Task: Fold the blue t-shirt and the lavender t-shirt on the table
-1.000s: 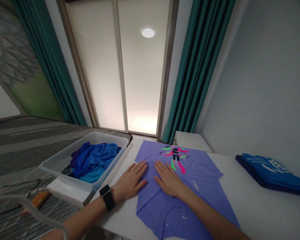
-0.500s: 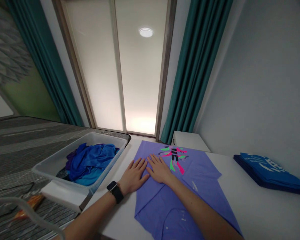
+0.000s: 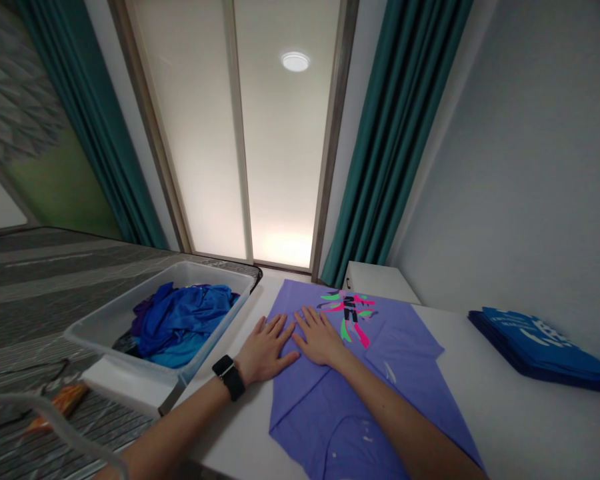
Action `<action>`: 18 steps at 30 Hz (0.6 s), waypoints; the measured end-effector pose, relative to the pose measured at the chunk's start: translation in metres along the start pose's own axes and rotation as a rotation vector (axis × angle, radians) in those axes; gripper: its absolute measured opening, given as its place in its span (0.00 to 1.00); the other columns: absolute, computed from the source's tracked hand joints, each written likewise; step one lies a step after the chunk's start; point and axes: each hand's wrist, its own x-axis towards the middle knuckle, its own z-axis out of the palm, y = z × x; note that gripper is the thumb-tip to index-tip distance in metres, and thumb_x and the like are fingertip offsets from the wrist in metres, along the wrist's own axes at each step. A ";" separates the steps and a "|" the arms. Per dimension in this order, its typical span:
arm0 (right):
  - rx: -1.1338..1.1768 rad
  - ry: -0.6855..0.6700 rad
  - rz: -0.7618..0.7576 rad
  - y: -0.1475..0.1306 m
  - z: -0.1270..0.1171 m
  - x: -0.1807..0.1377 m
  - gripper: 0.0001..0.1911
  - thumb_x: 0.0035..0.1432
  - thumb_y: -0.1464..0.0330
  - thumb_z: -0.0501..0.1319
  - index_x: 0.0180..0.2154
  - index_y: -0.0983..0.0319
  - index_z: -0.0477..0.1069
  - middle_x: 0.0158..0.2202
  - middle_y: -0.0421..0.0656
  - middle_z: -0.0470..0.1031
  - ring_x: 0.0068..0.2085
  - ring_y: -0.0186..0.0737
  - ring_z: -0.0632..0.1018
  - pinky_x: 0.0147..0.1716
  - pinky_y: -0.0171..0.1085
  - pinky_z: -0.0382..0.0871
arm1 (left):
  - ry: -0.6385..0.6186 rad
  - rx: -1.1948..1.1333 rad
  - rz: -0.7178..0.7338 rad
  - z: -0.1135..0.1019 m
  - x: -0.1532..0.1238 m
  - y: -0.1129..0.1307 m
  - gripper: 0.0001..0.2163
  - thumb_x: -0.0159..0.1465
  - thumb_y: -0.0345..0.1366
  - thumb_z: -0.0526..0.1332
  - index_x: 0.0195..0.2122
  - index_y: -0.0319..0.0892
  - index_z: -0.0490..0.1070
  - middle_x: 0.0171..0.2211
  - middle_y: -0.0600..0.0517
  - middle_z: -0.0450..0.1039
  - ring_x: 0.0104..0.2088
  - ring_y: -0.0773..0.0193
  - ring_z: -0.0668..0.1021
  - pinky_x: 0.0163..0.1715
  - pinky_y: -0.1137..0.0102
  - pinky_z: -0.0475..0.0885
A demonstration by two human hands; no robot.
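White table (image 3: pixel 510 420), purple shirt (image 3: pixel 405 347) spread flat, beneath both hands (image 3: pixel 325 345)' fingers (image 3: pixel 311 320)

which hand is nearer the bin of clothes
Left: the left hand lies right of the bin, at the edge of the shirt; the right hand is farther right, on the shirt.

The shirt (image 3: pixel 400 350) lies between tub (image 3: pixel 105 330) and stack (image 3: pixel 537 350).

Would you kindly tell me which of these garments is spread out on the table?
The purple fabric shirt with the pink-and-green print; the blue clothes in the translucent plastic bin lie crumpled, and the blue garments at right are folded.
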 end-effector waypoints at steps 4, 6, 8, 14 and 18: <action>-0.002 0.007 -0.002 -0.001 -0.001 -0.002 0.33 0.68 0.53 0.42 0.68 0.61 0.49 0.70 0.49 0.45 0.70 0.47 0.46 0.66 0.50 0.37 | -0.016 -0.020 -0.017 0.000 -0.002 0.000 0.33 0.67 0.60 0.43 0.68 0.47 0.51 0.69 0.42 0.47 0.68 0.49 0.53 0.64 0.48 0.48; -0.003 0.014 -0.003 -0.001 -0.002 -0.002 0.33 0.68 0.53 0.42 0.68 0.62 0.50 0.70 0.50 0.45 0.70 0.47 0.46 0.66 0.50 0.37 | -0.026 -0.024 -0.037 0.000 -0.004 0.000 0.32 0.68 0.59 0.41 0.68 0.47 0.51 0.69 0.43 0.46 0.69 0.50 0.51 0.64 0.49 0.47; -0.002 0.011 0.003 -0.002 -0.002 -0.003 0.33 0.68 0.53 0.42 0.68 0.62 0.49 0.70 0.50 0.45 0.70 0.47 0.47 0.66 0.50 0.37 | -0.031 -0.024 -0.055 -0.001 -0.007 -0.002 0.32 0.69 0.59 0.40 0.69 0.48 0.50 0.69 0.43 0.46 0.69 0.51 0.50 0.65 0.49 0.47; 0.003 0.005 0.012 -0.003 -0.003 -0.002 0.34 0.67 0.52 0.42 0.68 0.62 0.49 0.70 0.50 0.45 0.70 0.47 0.46 0.66 0.49 0.36 | 0.000 -0.017 -0.062 0.002 -0.017 -0.010 0.31 0.68 0.59 0.44 0.68 0.53 0.50 0.70 0.46 0.46 0.69 0.48 0.49 0.64 0.48 0.47; 0.010 -0.001 0.017 -0.003 -0.002 -0.002 0.35 0.67 0.52 0.42 0.68 0.63 0.48 0.71 0.50 0.43 0.70 0.46 0.45 0.66 0.49 0.36 | 0.014 -0.011 -0.067 0.005 -0.020 -0.013 0.32 0.68 0.59 0.44 0.70 0.49 0.46 0.70 0.45 0.44 0.69 0.49 0.49 0.65 0.49 0.47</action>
